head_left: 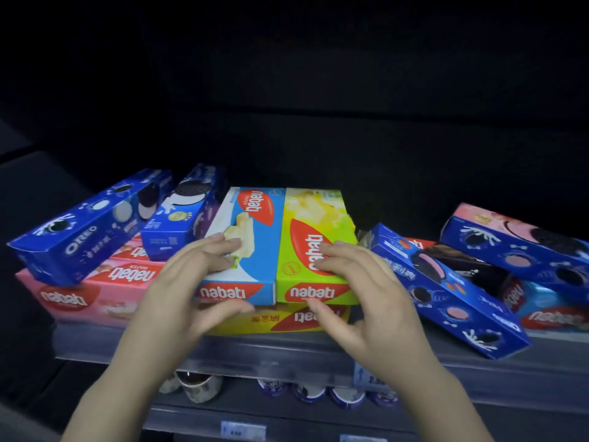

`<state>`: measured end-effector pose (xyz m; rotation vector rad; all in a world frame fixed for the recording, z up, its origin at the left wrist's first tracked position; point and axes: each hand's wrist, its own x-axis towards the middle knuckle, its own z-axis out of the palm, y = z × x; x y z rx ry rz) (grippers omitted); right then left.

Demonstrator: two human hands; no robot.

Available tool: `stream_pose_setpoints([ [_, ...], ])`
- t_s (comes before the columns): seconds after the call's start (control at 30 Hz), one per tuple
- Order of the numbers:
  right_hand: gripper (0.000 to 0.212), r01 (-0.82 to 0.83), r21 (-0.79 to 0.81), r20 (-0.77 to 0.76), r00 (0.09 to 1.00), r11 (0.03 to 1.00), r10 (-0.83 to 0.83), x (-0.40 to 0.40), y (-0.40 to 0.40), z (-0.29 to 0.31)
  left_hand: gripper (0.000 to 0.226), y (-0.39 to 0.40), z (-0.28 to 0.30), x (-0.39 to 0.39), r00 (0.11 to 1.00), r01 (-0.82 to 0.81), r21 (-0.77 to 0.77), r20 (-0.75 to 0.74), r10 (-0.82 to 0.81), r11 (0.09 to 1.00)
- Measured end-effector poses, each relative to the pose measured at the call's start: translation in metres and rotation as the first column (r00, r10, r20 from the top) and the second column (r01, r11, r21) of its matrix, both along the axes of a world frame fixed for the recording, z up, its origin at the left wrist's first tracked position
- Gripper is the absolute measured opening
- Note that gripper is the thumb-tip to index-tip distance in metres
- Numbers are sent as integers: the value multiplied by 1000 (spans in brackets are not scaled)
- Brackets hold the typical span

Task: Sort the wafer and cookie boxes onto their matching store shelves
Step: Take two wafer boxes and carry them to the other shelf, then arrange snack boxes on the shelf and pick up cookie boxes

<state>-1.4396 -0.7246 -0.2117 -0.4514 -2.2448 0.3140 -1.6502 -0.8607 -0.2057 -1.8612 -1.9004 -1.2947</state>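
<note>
1. The blue-and-white nabati box (247, 247) and the green nabati box (314, 247) lie side by side, touching along their long edges, on top of a yellow nabati box (280, 320) on the shelf (287, 352). Their long axes run away from the person, short ends facing front.

2. The left hand (188, 282) is nearer the blue-and-white box: fingers curled over its top near the front-left corner, thumb under the front end, a pinch that looks loose. The right hand (357, 282) matches it on the green box, fingers on the top, thumb below the front edge (whether the thumbs truly press the card I cannot tell).

3. Judged from this, the coming move turns on both boxes lying straight ahead of the fingers, so a pull toward the body or a lift would bring the 2 out together.

4. An Oreo box (86, 228) leans tilted on a pink nabati box (83, 291) at left; another Oreo box (446, 291) slants over the shelf edge at right.

5. The shelf back is black and unreadable, the right-hand pile is cut off at the frame, and cups (197, 386) below are partly hidden.
</note>
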Motion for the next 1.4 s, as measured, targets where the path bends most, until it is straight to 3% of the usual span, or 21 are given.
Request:
stream_pose_setpoints([
  [0.23, 38, -69, -35, -59, 996, 997, 66, 19, 0, 5, 45, 12, 25, 39, 980, -129, 58, -142, 136, 990],
  [0.33, 25, 29, 63, -190, 982, 998, -17, 45, 8, 20, 34, 29, 43, 75, 977, -82, 98, -189, 99, 992],
  [0.43, 20, 212, 140, -209, 961, 967, -180, 84, 29, 36, 31, 57, 56, 116, 962, -2, 38, -272, 12, 999],
  [0.6, 28, 403, 79, -7, 915, 912, -403, 150, 76, 42, 35, 108, 55, 174, 960, 86, -163, -250, -125, 983],
  [0.8, 49, 499, 125, 246, 822, 858, -514, 192, 108, 50, 58, 133, 44, 203, 955, -48, -296, -294, -43, 954],
  [0.93, 50, 543, 131, 300, 776, 830, -555, 206, 116, 53, 70, 139, 34, 206, 926, -162, -435, -378, -17, 886],
  [1.03, 52, 564, 123, 287, 767, 816, -574, 208, 121, 56, 78, 142, 34, 203, 907, -207, -453, -422, -4, 867],
  [1.17, 52, 555, 164, 323, 751, 815, -576, 210, 127, 59, 71, 147, 39, 201, 862, -254, -444, -508, -7, 859],
  [1.23, 51, 547, 135, 264, 784, 826, -563, 215, 127, 54, 70, 142, 38, 202, 857, -288, -371, -511, 65, 883],
  [1.4, 47, 516, -113, -96, 845, 849, -526, 235, 123, 50, 70, 130, 55, 215, 855, -374, -94, -422, 303, 923],
])
